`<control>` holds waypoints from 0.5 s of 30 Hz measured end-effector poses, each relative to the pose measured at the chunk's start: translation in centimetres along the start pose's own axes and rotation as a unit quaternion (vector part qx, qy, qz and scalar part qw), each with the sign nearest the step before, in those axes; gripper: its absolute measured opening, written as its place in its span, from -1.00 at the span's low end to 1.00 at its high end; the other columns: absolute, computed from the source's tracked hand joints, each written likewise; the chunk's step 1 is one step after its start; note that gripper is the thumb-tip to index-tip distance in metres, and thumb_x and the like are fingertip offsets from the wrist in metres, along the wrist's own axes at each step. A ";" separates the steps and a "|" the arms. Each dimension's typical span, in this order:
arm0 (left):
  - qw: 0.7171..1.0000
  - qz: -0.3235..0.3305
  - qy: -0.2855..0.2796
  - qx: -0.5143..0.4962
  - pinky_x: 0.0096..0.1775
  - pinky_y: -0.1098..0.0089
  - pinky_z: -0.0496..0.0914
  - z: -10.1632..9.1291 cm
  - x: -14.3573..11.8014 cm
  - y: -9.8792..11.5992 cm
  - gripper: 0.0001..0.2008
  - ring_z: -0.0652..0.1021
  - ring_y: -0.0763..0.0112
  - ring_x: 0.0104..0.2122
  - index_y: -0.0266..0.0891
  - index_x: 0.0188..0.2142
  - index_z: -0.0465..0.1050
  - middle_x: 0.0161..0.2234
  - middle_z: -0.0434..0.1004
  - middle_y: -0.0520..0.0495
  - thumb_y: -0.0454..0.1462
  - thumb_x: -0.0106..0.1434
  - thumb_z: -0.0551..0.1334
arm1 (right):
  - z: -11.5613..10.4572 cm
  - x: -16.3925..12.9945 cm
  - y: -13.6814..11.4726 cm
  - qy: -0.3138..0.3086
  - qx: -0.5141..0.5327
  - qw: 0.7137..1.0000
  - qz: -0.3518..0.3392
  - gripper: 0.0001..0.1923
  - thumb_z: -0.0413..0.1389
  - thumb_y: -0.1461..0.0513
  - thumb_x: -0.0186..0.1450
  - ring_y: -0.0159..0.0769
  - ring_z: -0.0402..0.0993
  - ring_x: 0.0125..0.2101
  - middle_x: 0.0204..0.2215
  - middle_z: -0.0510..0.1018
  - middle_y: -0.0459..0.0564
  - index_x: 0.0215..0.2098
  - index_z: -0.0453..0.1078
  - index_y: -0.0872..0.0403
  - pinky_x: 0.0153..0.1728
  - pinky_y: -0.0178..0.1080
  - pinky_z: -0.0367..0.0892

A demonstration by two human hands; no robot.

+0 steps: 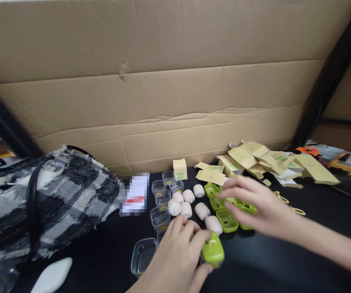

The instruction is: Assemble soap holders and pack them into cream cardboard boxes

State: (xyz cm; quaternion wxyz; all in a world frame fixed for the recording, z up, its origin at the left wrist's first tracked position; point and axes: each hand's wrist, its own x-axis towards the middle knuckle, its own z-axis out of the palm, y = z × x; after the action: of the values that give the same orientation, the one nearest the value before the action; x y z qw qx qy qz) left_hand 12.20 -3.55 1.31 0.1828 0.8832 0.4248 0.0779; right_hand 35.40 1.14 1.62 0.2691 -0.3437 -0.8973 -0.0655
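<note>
My left hand (pixel 183 248) grips a small box with a green lid (pixel 213 250), its thumb and fingers around the left side. The lower part of that box looks clear, though mostly hidden. Just beyond it lie several white and pale pink rounded pieces (pixel 202 211). My right hand (pixel 251 205) has its fingers stretched out above a cluster of open green lids (pixel 227 221); whether the fingertips touch one cannot be told. Left of the pale pieces stand several clear square cups (pixel 160 217), one larger clear cup (pixel 144 255) being partly behind my left wrist.
Flattened tan cartons (pixel 251 158) pile up at the back right, beside yellow-green loops (pixel 297 211). A small upright carton (pixel 180 169) stands near the cardboard wall (pixel 163 93). On the left are a plaid bag (pixel 80 195), a blurred packet (pixel 135 193) and a white object (pixel 53 274).
</note>
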 end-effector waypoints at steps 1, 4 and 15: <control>1.000 0.003 -0.002 0.005 0.03 -0.12 0.31 -0.1 0.0 0.0 -0.55 0.40 -0.08 -0.05 -0.32 0.05 0.43 -0.07 0.51 -0.29 -0.32 0.13 0.30 | -0.3 0.8 1.5 -0.016 -0.033 0.999 -0.003 -0.74 -0.01 0.34 0.30 -0.11 0.46 -0.17 -0.18 0.50 0.12 -0.11 0.43 0.08 -0.17 -0.04 0.42; 1.000 0.000 0.001 0.011 0.00 -0.11 0.36 -0.3 0.0 0.1 -0.55 0.42 -0.07 -0.08 -0.31 0.02 0.48 -0.10 0.53 -0.29 -0.32 0.10 0.32 | -0.7 3.0 6.0 -0.074 -0.077 0.994 -0.028 -0.69 0.04 0.43 0.24 -0.03 0.43 -0.06 -0.12 0.52 0.15 -0.09 0.45 0.11 -0.07 0.04 0.37; 0.963 0.082 0.228 -0.122 0.15 -0.13 0.20 0.1 -0.3 -1.1 -0.22 0.27 -0.07 0.17 -0.11 0.24 0.15 0.15 0.27 -0.28 0.07 0.09 0.30 | 0.5 4.7 9.9 -0.124 -0.180 0.975 -0.032 -0.75 0.09 0.18 0.39 -0.22 0.49 -0.15 -0.03 0.47 0.05 0.00 0.37 0.09 -0.15 -0.07 0.44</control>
State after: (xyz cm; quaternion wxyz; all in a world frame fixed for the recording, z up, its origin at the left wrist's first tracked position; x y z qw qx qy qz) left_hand 11.24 -3.11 0.77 0.1801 0.8448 0.3690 0.3431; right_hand 38.74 11.47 2.98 0.0878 -0.3627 -0.9078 -0.1912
